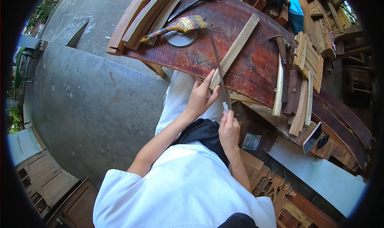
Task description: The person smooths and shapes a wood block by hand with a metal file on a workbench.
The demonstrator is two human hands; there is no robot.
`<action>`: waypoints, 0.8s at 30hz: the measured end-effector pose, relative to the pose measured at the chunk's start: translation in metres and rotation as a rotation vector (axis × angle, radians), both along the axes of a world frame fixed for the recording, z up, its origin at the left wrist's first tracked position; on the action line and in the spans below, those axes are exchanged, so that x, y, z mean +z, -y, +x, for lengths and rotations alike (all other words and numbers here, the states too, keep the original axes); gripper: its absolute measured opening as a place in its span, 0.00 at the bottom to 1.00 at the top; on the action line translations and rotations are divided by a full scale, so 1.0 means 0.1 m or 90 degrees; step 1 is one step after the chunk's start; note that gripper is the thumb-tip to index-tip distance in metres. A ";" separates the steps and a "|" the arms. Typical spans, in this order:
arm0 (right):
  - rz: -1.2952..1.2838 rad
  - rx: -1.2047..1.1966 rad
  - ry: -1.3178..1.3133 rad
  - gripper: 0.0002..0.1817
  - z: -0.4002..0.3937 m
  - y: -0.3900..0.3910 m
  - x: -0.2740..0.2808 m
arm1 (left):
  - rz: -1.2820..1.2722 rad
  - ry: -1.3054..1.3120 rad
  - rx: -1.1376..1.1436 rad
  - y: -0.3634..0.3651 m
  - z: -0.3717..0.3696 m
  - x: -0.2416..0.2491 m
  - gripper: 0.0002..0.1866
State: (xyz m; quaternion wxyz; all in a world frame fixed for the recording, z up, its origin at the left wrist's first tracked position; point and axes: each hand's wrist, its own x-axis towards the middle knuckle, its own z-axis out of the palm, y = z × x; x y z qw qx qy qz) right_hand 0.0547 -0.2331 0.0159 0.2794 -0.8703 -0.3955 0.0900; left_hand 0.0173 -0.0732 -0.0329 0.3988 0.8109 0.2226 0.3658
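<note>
My left hand [200, 98] is closed on the near end of a pale wooden strip [236, 48], which lies across the reddish-brown table with pencil lines on its face. My right hand [229, 130] grips the whitish handle of a saw [219, 66]. Its long, thin, tapering blade points away from me and crosses the strip's near end, close to my left fingers. Whether the blade has cut into the wood is too small to tell.
On the table [176, 62] lie a paint-stained brush [180, 28], a grey disc [182, 39], a long dark-handled tool [198, 3], curved wooden pieces [146, 18] and a hammer [281, 50]. Stacked wood offcuts [308, 60] and a phone [312, 138] are to the right.
</note>
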 end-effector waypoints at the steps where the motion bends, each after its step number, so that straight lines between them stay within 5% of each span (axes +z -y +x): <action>1: 0.000 0.000 0.000 0.08 -0.01 0.00 0.00 | 0.014 0.033 0.001 0.00 0.01 0.00 0.37; 24: 0.039 0.020 0.015 0.06 0.05 0.06 -0.04 | 0.052 0.038 0.016 -0.02 0.03 -0.02 0.37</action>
